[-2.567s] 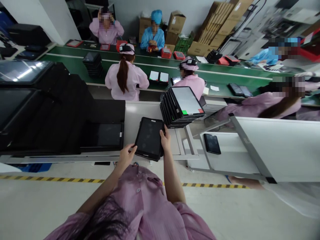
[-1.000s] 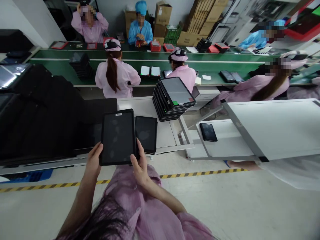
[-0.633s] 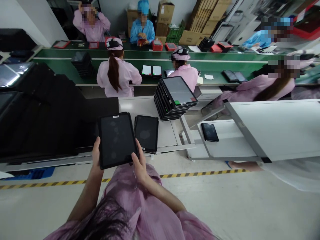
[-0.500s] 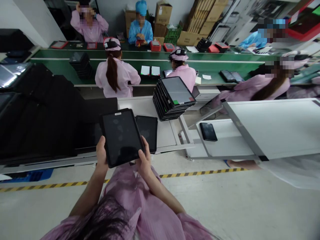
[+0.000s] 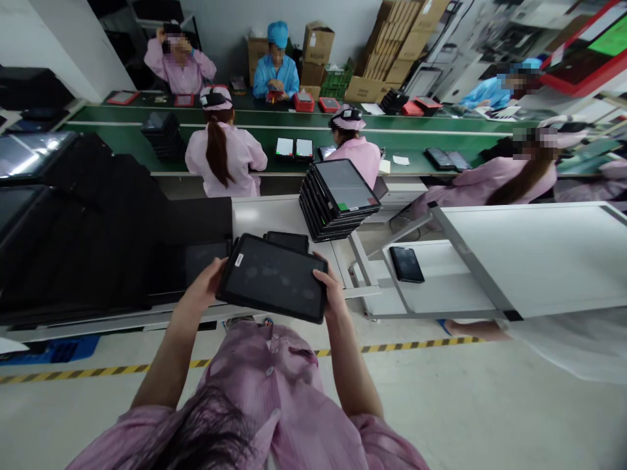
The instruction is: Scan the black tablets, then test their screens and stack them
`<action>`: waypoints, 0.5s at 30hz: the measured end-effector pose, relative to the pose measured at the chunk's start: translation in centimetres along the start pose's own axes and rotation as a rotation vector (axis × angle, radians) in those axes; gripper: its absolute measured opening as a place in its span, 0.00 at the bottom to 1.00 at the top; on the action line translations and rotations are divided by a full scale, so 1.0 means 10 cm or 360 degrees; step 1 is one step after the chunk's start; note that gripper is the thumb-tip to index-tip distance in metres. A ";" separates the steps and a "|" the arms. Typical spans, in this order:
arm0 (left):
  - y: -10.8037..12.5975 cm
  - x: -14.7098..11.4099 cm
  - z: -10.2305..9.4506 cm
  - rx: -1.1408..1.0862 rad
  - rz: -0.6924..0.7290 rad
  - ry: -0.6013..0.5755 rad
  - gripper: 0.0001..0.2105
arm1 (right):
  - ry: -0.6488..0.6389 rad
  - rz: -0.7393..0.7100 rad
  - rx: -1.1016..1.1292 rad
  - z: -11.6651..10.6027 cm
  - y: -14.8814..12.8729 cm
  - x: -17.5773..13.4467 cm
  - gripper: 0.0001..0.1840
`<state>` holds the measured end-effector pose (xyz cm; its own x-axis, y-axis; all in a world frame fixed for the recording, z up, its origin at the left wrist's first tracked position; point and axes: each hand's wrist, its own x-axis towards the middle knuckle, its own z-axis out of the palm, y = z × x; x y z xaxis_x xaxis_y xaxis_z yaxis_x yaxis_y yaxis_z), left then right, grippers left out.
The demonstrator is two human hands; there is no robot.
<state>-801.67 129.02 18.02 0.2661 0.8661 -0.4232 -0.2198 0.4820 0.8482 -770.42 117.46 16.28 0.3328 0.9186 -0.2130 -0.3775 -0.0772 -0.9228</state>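
Between my two hands is a black tablet (image 5: 274, 277), its dark, smudged screen facing up and a small white label near its left end. My left hand (image 5: 206, 284) grips the left edge, with the fingers partly hidden beneath. On the opposite edge, my right hand (image 5: 330, 284) is closed with its thumb over the rim. Another dark tablet (image 5: 289, 241) lies on the white cart just behind, partly covered by the held one. Farther back on the cart stands a tall stack of tablets (image 5: 337, 196), the top one with a lit grey screen.
Piled black tablets (image 5: 88, 241) fill the cart's left side. Rightward, a lower white shelf (image 5: 450, 281) carries a small dark device (image 5: 406, 264), beside a raised white tabletop (image 5: 539, 248). Several co-workers sit along a green bench (image 5: 274, 124). Striped yellow tape (image 5: 392, 348) crosses the floor.
The tablet has turned from upright to sideways, its labelled end now at the left. My right hand has moved right and my left hand slightly right, both still holding it.
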 end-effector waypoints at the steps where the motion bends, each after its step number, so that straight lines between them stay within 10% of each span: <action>1: -0.02 0.01 0.00 0.0116 -0.0037 -0.0026 0.31 | -0.0002 -0.0017 -0.0064 -0.02 -0.05 0.03 0.53; 9: -0.38 0.13 0.27 0.0062 0.0036 0.0136 0.27 | -0.0119 -0.0585 -0.0521 -0.11 -0.12 -0.33 0.46; 15: -0.37 0.16 0.28 -0.0058 -0.0050 0.0058 0.22 | -0.0410 -0.0641 -0.0580 -0.36 -0.03 -0.60 0.61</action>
<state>-797.79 128.21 15.08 0.2392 0.8545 -0.4611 -0.2463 0.5127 0.8225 -769.18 110.52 16.68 0.1507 0.9640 0.2191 0.0704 0.2106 -0.9750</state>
